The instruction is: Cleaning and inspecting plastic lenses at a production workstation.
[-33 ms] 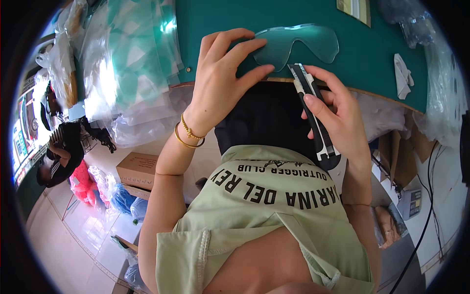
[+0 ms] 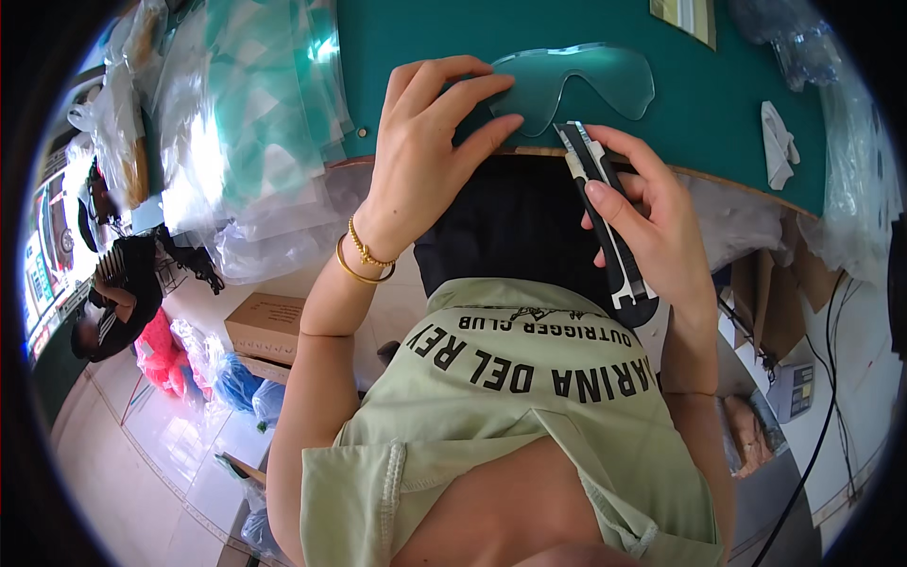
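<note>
One thin, clear, glossy lens (image 2: 605, 76), curved w/ a deep notch, is on or just above the smooth green desk (image 2: 416, 28), nr its front edge. L hand (image 2: 416, 132) spread, thumb apart from fingers, tips at lens's left end. R hand (image 2: 657, 227) grips a slim blk/white cutter (image 2: 616, 266). Crinkly see-thru plastic sheets (image 2: 265, 104) far left; crumpled white cloth (image 2: 778, 146) on R side.

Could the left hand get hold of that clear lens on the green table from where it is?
Most likely yes: the spread fingers of the left hand are at the lens's left end, with nothing visibly blocking them. The right hand holds a utility knife off to the side.
</note>
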`<move>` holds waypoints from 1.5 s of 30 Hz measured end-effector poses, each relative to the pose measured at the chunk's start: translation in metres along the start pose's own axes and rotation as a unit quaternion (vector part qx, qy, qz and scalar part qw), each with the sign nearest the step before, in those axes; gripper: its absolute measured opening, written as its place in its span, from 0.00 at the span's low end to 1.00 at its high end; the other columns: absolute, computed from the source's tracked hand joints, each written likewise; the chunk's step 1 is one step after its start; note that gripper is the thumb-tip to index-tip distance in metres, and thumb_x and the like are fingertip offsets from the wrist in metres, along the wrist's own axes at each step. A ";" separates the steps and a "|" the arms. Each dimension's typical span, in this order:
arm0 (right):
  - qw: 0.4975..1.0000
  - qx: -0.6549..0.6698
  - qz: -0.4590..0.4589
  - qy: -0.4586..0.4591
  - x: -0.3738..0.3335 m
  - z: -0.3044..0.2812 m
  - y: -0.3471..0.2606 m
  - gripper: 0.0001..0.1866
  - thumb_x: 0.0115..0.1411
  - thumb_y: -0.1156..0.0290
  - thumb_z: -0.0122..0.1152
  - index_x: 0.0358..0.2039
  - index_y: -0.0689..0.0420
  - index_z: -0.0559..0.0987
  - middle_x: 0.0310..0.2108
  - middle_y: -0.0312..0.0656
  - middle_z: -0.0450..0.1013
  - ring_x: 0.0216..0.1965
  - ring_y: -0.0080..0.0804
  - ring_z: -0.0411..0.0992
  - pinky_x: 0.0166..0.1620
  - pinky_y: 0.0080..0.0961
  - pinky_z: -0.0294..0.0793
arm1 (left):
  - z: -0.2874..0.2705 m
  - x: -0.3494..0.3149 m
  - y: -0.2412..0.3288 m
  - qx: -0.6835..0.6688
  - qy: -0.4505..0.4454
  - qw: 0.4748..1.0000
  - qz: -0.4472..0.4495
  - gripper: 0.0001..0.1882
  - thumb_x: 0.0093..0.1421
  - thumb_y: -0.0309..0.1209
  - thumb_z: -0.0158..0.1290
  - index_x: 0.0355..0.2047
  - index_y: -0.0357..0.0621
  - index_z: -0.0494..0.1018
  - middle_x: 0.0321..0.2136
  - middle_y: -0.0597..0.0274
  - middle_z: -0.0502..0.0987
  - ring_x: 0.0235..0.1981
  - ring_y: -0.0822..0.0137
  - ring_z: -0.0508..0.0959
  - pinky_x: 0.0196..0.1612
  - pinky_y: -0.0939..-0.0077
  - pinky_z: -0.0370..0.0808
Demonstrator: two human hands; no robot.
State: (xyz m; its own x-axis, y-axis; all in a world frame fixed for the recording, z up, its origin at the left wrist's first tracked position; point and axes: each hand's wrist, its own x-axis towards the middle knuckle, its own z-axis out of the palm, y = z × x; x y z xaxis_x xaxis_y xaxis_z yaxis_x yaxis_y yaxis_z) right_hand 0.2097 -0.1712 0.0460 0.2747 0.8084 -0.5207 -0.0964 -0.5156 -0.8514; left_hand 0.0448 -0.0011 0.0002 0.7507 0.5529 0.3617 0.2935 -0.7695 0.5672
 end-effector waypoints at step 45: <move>0.998 -0.054 -0.012 -0.010 0.006 0.004 0.002 0.25 0.67 0.69 0.58 0.64 0.56 0.69 0.29 0.34 0.74 0.28 0.17 0.73 0.23 0.16 0.76 | 0.006 0.004 -0.005 -0.047 -0.005 0.999 -0.014 0.09 0.52 0.25 0.66 0.36 0.45 0.85 0.39 0.68 0.80 0.38 0.68 0.76 0.41 0.75 0.75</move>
State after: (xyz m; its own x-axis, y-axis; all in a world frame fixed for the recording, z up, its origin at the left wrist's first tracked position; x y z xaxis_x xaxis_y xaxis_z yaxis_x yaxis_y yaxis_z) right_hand 0.2076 -0.1661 0.0414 0.2560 0.8258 -0.5025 0.0149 -0.5231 -0.8521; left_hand 0.0502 0.0025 -0.0058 0.7487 0.5701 0.3382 0.2578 -0.7205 0.6438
